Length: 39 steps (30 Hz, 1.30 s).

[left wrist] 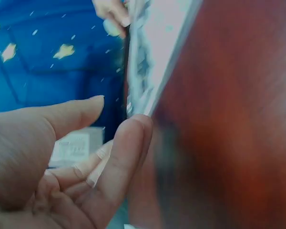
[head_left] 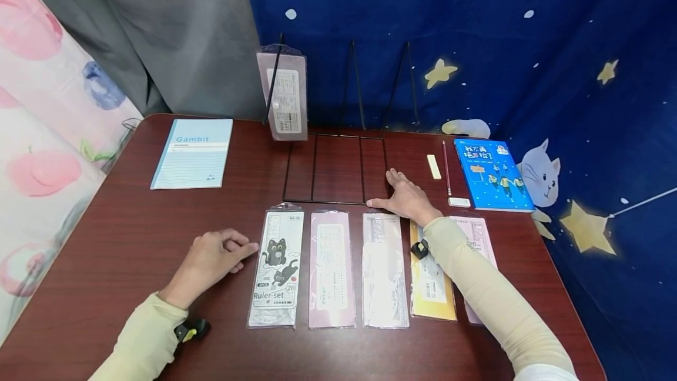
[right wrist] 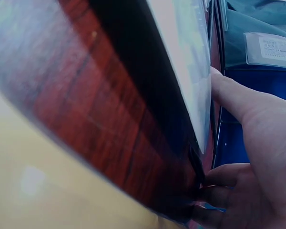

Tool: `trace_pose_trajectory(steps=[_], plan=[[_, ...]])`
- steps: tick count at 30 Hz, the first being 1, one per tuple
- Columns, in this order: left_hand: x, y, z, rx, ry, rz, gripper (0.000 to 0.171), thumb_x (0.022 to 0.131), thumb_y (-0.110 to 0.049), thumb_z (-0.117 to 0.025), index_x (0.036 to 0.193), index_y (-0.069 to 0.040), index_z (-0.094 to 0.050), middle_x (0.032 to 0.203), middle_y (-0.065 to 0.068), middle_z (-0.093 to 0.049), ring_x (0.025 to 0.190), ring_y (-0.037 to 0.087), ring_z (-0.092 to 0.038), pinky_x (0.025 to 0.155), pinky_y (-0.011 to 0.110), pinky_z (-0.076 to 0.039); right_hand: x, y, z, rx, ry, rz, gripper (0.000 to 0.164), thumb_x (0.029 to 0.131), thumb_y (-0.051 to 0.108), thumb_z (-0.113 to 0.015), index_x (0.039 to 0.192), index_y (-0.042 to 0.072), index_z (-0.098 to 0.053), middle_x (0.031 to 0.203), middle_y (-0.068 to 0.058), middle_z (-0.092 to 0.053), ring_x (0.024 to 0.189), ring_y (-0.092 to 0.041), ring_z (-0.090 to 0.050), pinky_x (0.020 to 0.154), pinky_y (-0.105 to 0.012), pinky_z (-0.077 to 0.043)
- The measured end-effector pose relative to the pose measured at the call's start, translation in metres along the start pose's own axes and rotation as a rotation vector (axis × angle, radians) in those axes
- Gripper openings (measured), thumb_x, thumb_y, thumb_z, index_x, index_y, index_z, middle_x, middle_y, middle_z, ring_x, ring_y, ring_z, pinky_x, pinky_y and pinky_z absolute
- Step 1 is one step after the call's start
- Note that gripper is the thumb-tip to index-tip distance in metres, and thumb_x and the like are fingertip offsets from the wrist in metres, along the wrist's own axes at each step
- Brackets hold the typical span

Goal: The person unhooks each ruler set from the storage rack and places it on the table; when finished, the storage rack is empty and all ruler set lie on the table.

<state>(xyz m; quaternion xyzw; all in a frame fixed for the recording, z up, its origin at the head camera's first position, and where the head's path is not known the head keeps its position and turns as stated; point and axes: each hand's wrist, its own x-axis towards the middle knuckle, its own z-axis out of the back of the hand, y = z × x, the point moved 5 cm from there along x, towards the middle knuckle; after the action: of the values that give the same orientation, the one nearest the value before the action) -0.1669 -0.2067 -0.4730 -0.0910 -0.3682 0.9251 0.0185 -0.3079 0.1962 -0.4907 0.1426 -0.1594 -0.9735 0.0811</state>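
A row of flat plastic-sleeved packages lies on the table. At its left end is a ruler set (head_left: 276,263) with black cats on the front. My left hand (head_left: 214,260) is beside it, fingertips right at its left edge; in the left wrist view the thumb stands apart from the index fingertip (left wrist: 128,138). My right hand (head_left: 404,196) reaches over the top of the row with its fingers spread, thumb at the front right corner of a black wire rack (head_left: 338,203). One pink package (head_left: 288,99) hangs from the rack's left hook.
Further packages in the row are pink (head_left: 313,310), whitish (head_left: 386,275), yellow (head_left: 433,287) and pink-lilac (head_left: 478,234). A notebook (head_left: 193,154) lies back left. Right of the rack lie two erasers (head_left: 433,167), a pencil (head_left: 446,169) and a blue book (head_left: 494,175). Curtains hang behind the table.
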Motion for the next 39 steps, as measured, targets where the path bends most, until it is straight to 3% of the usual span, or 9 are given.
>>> trace_pose_trajectory(steps=[8, 11, 16, 20, 24, 27, 29, 35, 39], plan=[[0.041, -0.002, 0.027, 0.010, -0.135, -0.211, 0.038, 0.100, -0.030, -0.070, 0.126, -0.002, -0.067, 0.102, 0.011, -0.077, 0.091, 0.023, -0.074, 0.075, 0.015, -0.054, 0.000, -0.003, 0.001, -0.012, 0.004, -0.009, 0.113, 0.084, 0.072, -0.071, 0.164, 0.006, -0.025, 0.173, -0.015, -0.020, 0.161, -0.035, -0.019, 0.123, -0.063, -0.028], [0.058, -0.007, 0.034, -0.034, -0.165, -0.243, 0.039, 0.100, -0.031, -0.070, 0.128, -0.003, -0.066, 0.107, 0.012, -0.077, 0.093, 0.018, -0.074, 0.076, 0.008, -0.052, 0.000, -0.004, 0.002, -0.012, 0.004, -0.010, 0.113, 0.085, 0.072, -0.070, 0.165, 0.007, -0.025, 0.173, -0.014, -0.020, 0.161, -0.034, -0.019, 0.123, -0.063, -0.028], [0.083, -0.015, 0.048, -0.103, -0.192, -0.199, 0.047, 0.100, -0.044, -0.067, 0.134, -0.010, -0.065, 0.117, 0.011, -0.075, 0.095, 0.000, -0.067, 0.079, 0.006, -0.047, -0.001, -0.006, 0.002, -0.019, 0.009, -0.015, 0.112, 0.085, 0.072, -0.070, 0.165, 0.007, -0.025, 0.173, -0.013, -0.020, 0.162, -0.034, -0.018, 0.124, -0.062, -0.028], [0.102, -0.022, 0.057, -0.144, -0.221, -0.153, 0.055, 0.099, -0.051, -0.066, 0.139, -0.014, -0.062, 0.125, 0.011, -0.072, 0.108, 0.014, -0.070, 0.083, 0.008, -0.047, -0.001, -0.005, -0.001, -0.019, 0.017, -0.012, 0.112, 0.085, 0.072, -0.070, 0.165, 0.007, -0.025, 0.173, -0.013, -0.020, 0.162, -0.033, -0.018, 0.125, -0.059, -0.028], [0.121, -0.025, 0.062, -0.171, -0.230, -0.135, 0.062, 0.097, -0.053, -0.067, 0.143, -0.013, -0.059, 0.132, 0.012, -0.069, 0.121, 0.028, -0.068, 0.097, 0.027, -0.055, -0.001, -0.003, -0.002, -0.025, 0.015, -0.009, 0.112, 0.085, 0.072, -0.070, 0.164, 0.007, -0.026, 0.173, -0.013, -0.021, 0.162, -0.033, -0.019, 0.125, -0.058, -0.028], [0.136, -0.027, 0.064, -0.192, -0.214, -0.125, 0.065, 0.097, -0.055, -0.067, 0.146, -0.014, -0.057, 0.137, 0.012, -0.067, 0.126, 0.029, -0.066, 0.105, 0.046, -0.052, 0.000, -0.003, -0.001, -0.042, 0.012, -0.010, 0.111, 0.085, 0.072, -0.070, 0.164, 0.007, -0.027, 0.173, -0.013, -0.022, 0.161, -0.033, -0.020, 0.124, -0.059, -0.030], [0.146, -0.028, 0.064, -0.206, -0.194, -0.119, 0.068, 0.096, -0.056, -0.067, 0.148, -0.015, -0.055, 0.140, 0.013, -0.065, 0.129, 0.030, -0.064, 0.107, 0.050, -0.050, 0.000, -0.003, -0.001, -0.052, 0.011, -0.012, 0.111, 0.085, 0.072, -0.070, 0.164, 0.007, -0.028, 0.173, -0.013, -0.023, 0.161, -0.033, -0.021, 0.123, -0.060, -0.031], [0.173, -0.035, 0.070, -0.229, -0.217, -0.117, 0.070, 0.096, -0.056, -0.068, 0.151, -0.015, -0.053, 0.144, 0.013, -0.063, 0.132, 0.027, -0.063, 0.107, 0.045, -0.051, 0.000, -0.002, 0.002, -0.062, 0.010, -0.007, 0.111, 0.085, 0.073, -0.069, 0.164, 0.007, -0.028, 0.173, -0.012, -0.023, 0.161, -0.033, -0.022, 0.122, -0.060, -0.032], [0.188, -0.046, 0.081, -0.273, -0.265, -0.145, 0.064, 0.099, -0.044, -0.068, 0.153, -0.015, -0.051, 0.145, 0.013, -0.062, 0.131, 0.024, -0.063, 0.103, 0.029, -0.053, 0.001, 0.000, 0.003, -0.075, 0.012, -0.002, 0.110, 0.085, 0.074, -0.068, 0.164, 0.008, -0.028, 0.173, -0.011, -0.023, 0.161, -0.032, -0.023, 0.121, -0.060, -0.034]])
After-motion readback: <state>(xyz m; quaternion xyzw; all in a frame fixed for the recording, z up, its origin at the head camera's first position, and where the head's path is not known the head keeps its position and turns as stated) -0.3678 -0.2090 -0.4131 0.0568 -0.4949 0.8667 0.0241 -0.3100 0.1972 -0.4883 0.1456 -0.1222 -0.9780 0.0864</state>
